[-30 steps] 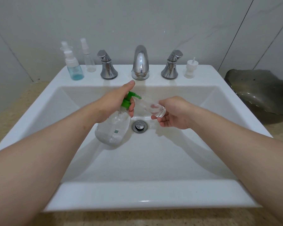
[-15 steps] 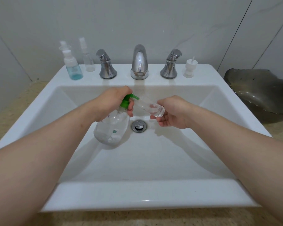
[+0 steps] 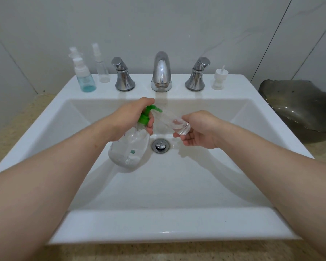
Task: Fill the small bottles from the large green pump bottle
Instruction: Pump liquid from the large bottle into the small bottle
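While left hand point(image 3: 129, 116) grips large clear green-pump bottle point(image 3: 129, 147), right hand point(image 3: 200, 129) holds small clear bottle point(image 3: 172, 121) tilted at nozzle point(image 3: 158, 109); I fear misalignment, spill into white sink point(image 3: 177, 185).

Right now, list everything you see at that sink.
Large clear bottle with green pump: 1, clear and green, over basin.
Small clear plastic bottle: 1, clear, tilted, mouth at pump nozzle.
Blue-filled spray bottle: 1, blue, back-left ledge; another spray top behind.
Clear spray bottle: 1, clear, beside it.
White spray cap: 1, white, back-right ledge.
Chrome tap: 1 spout, 2 handles, silver, back centre.
Chrome drain: 1, silver, basin floor.
White ceramic sink: 1, white, centre.
Dark wavy dish: 1, grey, right.
Left hand: grips pump bottle.
Right hand: holds small bottle.
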### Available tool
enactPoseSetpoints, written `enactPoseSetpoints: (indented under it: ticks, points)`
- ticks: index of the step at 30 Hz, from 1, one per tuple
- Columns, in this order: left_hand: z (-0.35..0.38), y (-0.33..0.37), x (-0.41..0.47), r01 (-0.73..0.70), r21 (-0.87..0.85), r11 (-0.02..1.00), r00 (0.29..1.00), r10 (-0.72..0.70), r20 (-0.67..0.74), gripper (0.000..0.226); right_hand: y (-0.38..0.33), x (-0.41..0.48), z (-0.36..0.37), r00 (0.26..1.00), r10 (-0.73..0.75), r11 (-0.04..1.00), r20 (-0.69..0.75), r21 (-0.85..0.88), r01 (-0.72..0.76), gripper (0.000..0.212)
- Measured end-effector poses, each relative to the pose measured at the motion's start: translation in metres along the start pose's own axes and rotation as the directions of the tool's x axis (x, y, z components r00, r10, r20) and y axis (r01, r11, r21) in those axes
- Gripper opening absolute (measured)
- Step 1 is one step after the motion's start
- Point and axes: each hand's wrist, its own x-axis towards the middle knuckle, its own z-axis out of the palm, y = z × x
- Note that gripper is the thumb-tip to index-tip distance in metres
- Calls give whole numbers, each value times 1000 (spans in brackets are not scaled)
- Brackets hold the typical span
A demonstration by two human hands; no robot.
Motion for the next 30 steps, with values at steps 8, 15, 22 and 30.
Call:
enactPoseSetpoints:
  ticks: [8,15,22,30]
  points:
    - [0,1,-1,-8,47,999,1000,9,-18,56,0,-1,1,1000,-4,1000,2,-14,4,34]
    - [-1,-2,1,-21,-1,1000,1000,21,-15,52,0,-2,0,1000,-3,1000,8,-26,4,31]
    - [-1,-2,3,-11,11,1000,1000,11,11,69,0,-2,1,1000,-2,1000,1,-15,2,32]
    - [0,1,-1,-2,38,999,1000,3,-12,61,-1,-2,1,1000,-6,1000,10,-20,6,31]
